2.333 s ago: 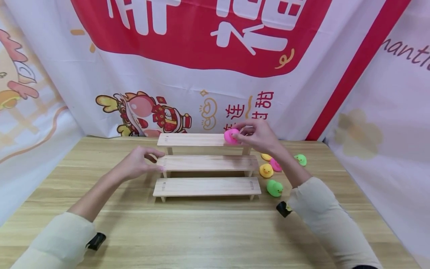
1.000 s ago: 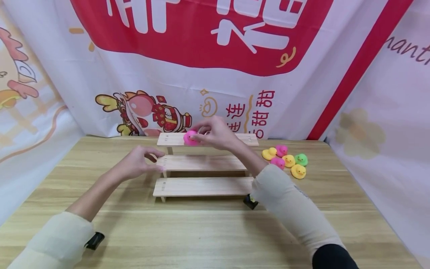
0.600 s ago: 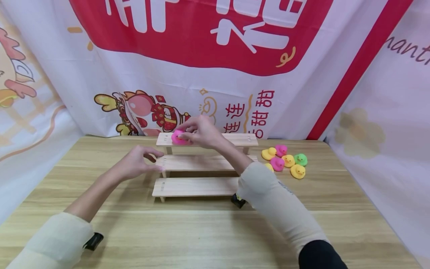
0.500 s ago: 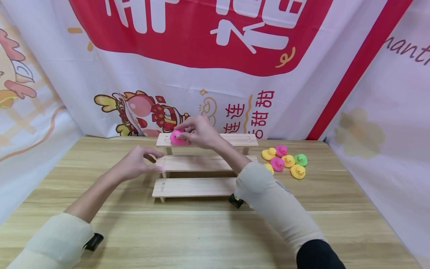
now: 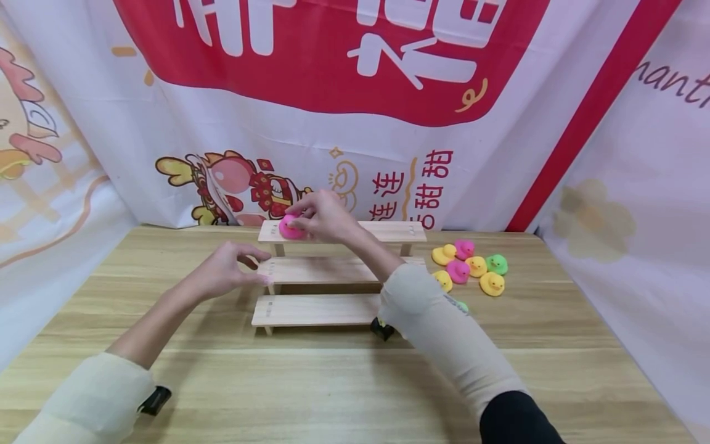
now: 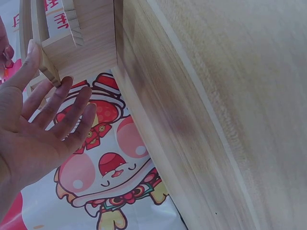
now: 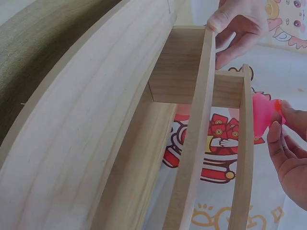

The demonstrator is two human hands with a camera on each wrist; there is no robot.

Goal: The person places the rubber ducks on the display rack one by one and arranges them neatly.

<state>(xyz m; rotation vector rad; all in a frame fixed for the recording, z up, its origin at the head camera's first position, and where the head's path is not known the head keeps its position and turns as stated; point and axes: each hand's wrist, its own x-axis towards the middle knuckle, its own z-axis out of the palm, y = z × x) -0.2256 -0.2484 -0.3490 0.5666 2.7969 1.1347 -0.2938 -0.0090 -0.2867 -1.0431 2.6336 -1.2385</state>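
Note:
My right hand (image 5: 326,217) pinches a pink rubber duck (image 5: 288,228) near the left end of the top board of a three-step wooden display shelf (image 5: 327,309). In the right wrist view, the duck (image 7: 261,115) touches or nearly touches the board, with thumb and fingertips on its head. My left hand (image 5: 230,270) holds the left end of the middle board between thumb and fingers. From the left wrist, that hand (image 6: 41,143) shows its thumb on one side of the board's end and its fingers on the other.
Right of the shelf, several yellow and pink ducks (image 5: 458,271) lie in a cluster with a green duck (image 5: 497,264). Another green one is mostly hidden by the right sleeve (image 5: 432,314). A printed cloth (image 5: 310,142) hangs behind the wood-grain table (image 5: 310,388).
My right hand has carried the pink duck leftward along the top board from its right end, slowing over the last half second. My left hand has stayed at the middle board.

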